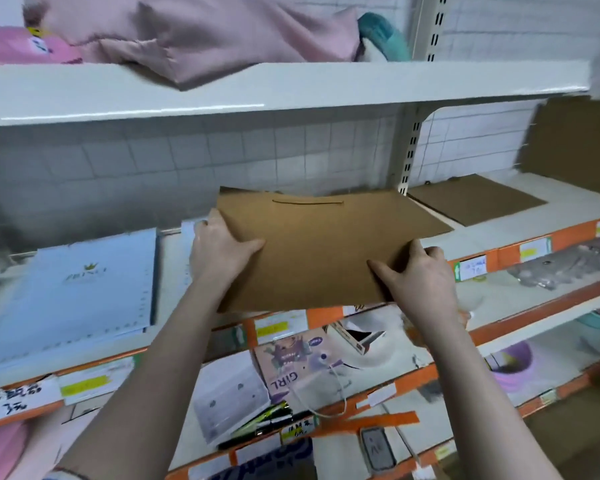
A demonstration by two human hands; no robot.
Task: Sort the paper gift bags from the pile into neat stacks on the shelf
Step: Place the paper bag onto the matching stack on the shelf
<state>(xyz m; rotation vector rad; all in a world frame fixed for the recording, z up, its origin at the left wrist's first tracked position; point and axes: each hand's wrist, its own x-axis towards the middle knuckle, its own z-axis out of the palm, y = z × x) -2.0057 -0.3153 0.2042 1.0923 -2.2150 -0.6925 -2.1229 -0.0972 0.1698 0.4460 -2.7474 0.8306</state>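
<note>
From the head camera, a flat brown kraft gift bag [326, 251] sits at the centre of the view, held level over the front edge of the middle shelf [520, 209], its handle end pointing toward 12 o'clock at the tiled back wall [222, 157]. The left hand [222, 251] clamps the bag's edge at 9 o'clock, thumb laid across the top face and fingers curled out of sight beneath. The right hand [420, 271] pinches the near corner at about 4 o'clock, thumb on top pointing toward 9 o'clock and fingers folded around the edge; both hands are closed on the bag, neither spread open. At 9 o'clock of the bag, just beside the left hand, a stack of pale blue gift bags [80, 289] with a small gold crown mark lies flat on the same shelf. At 2 o'clock, beyond the slotted upright [409, 157], another brown bag [475, 199] lies flat on the shelf, well apart from the held one. The upper shelf [291, 88] at 12 o'clock carries crumpled pink cloth [201, 32]. Below the held bag, at 6 o'clock, the lower shelf holds a printed bag marked "GIRL" [298, 362] with a white cord handle, lying among loose, blurred items I cannot make out.
</note>
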